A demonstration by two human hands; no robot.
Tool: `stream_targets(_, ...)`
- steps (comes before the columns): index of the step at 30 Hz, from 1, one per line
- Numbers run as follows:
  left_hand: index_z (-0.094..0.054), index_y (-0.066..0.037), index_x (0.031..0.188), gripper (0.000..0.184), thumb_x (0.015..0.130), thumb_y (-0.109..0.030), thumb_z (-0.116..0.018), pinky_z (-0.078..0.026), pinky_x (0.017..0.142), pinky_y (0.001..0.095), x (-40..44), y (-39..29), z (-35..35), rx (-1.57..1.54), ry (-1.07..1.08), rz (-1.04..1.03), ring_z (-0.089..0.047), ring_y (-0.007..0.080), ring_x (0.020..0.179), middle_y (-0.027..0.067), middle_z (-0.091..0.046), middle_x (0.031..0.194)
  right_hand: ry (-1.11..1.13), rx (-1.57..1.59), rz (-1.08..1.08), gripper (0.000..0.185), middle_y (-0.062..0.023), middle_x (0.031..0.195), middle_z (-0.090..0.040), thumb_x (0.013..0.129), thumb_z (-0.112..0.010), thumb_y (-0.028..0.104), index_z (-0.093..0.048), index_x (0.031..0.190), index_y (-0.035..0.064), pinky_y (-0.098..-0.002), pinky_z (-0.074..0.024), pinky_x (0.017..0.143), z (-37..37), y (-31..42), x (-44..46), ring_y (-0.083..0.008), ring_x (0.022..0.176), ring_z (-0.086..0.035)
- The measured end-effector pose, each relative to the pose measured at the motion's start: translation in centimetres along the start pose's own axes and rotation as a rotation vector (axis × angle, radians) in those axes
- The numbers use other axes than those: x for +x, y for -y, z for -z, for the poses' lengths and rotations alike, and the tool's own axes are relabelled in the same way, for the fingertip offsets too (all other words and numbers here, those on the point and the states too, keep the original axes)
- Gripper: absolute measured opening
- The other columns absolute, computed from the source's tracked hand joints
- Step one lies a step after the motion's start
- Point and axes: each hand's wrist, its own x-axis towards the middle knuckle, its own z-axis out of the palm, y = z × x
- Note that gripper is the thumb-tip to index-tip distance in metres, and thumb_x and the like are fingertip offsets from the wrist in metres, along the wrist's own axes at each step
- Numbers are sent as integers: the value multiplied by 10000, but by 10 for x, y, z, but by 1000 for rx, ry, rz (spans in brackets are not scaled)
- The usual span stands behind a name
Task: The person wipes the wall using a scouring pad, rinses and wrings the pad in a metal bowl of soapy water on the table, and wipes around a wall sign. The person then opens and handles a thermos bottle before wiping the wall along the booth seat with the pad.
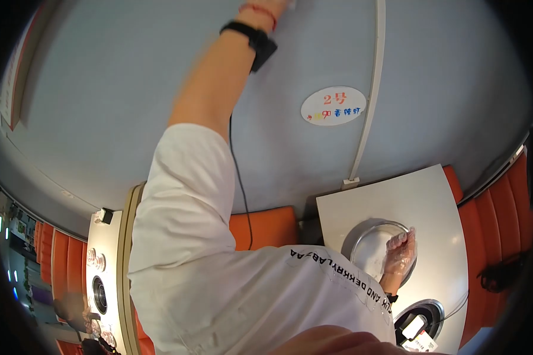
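My left arm reaches up to the top edge, with a black watch and a red bracelet at the wrist. Only the base of my left hand (271, 6) shows against the wall; its fingers are cut off by the frame, and a blurred whitish bit shows beside it. My right hand (400, 254), in a clear plastic glove, is over the right side of a round metal basin (355, 239) on a white table (337, 207). Its fingers are curled in, and nothing shows between them.
An oval sign (334, 106) and a white conduit (370, 89) are on the grey wall (456, 77). A black round cooker (435, 310) with a white item is on the table's near part. Orange seats (497, 219) stand at the right. Another table (117, 266) is at the left.
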Motion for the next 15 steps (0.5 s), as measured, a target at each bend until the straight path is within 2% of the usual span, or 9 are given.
stream_targets(1, -630, -73, 811, 196, 923, -218, -563, -482, 700, 451, -30, -19, 9, -32, 129, -4, -633, 308, 798, 133, -637, 784, -8, -8, -2, 346, 20, 606, -434, 1011, -585, 301, -473, 728, 136, -252, -314, 496, -3, 1, -2, -103, 520, -377)
stream_targets(3, -661, -147, 833, 89, 806, -188, -587, -492, 671, 394, -99, -48, 21, -143, 471, -207, -637, 270, 776, 75, -654, 821, -18, -22, -4, 342, 19, 612, -439, 1011, -585, 303, -474, 735, 135, -254, -317, 499, -11, 1, -4, -103, 525, -380)
stream_targets(5, -660, -142, 879, 113, 801, -169, -583, -484, 683, 405, -183, -65, 9, -333, 488, -346, -632, 269, 853, 72, -654, 891, -36, -32, 2, 339, 18, 617, -441, 1011, -587, 306, -474, 743, 133, -254, -320, 505, -11, 3, -3, -104, 530, -380)
stream_targets(7, -664, -139, 914, 139, 810, -158, -575, -483, 697, 410, -192, -70, 12, -303, 584, -317, -629, 267, 908, 73, -662, 954, -29, -44, 8, 342, 19, 612, -441, 1012, -586, 304, -473, 737, 135, -251, -322, 508, -18, 4, -3, -103, 528, -378)
stream_targets(9, -671, -132, 947, 166, 822, -153, -564, -485, 710, 411, -194, -72, 19, -253, 667, -261, -632, 270, 943, 79, -670, 1000, -6, -76, 13, 353, 22, 596, -438, 1015, -582, 298, -471, 718, 143, -247, -322, 506, -21, 10, -8, -100, 518, -374)
stream_targets(11, -682, -121, 978, 194, 836, -154, -552, -490, 723, 409, -156, -57, 20, -168, 716, -210, -639, 278, 957, 90, -680, 1030, -32, -76, 26, 354, 21, 595, -437, 1014, -583, 298, -471, 718, 141, -246, -322, 504, -16, 11, -5, -100, 519, -374)
stream_targets(13, -689, -94, 1026, 239, 851, -162, -540, -503, 755, 408, -89, -40, 48, -119, 991, 217, -645, 294, 987, 99, -685, 1079, -40, -65, 34, 355, 21, 594, -438, 1013, -584, 300, -473, 717, 140, -245, -322, 502, -12, 7, -5, -100, 518, -375)
stream_targets(14, -657, -82, 922, 153, 884, -188, -554, -486, 738, 436, -98, -24, 28, -69, 510, 224, -637, 300, 919, 113, -661, 944, -33, -64, 34, 355, 21, 593, -440, 1013, -585, 302, -474, 717, 140, -245, -323, 501, -13, 5, -5, -101, 517, -376)
stream_targets(15, -626, -70, 817, 185, 917, -215, -568, -469, 721, 465, -99, -14, 21, -14, 27, 223, -629, 306, 851, 127, -637, 809, -23, -62, 35, 356, 21, 593, -441, 1012, -585, 304, -475, 717, 139, -244, -323, 500, -13, 5, -5, -102, 517, -378)
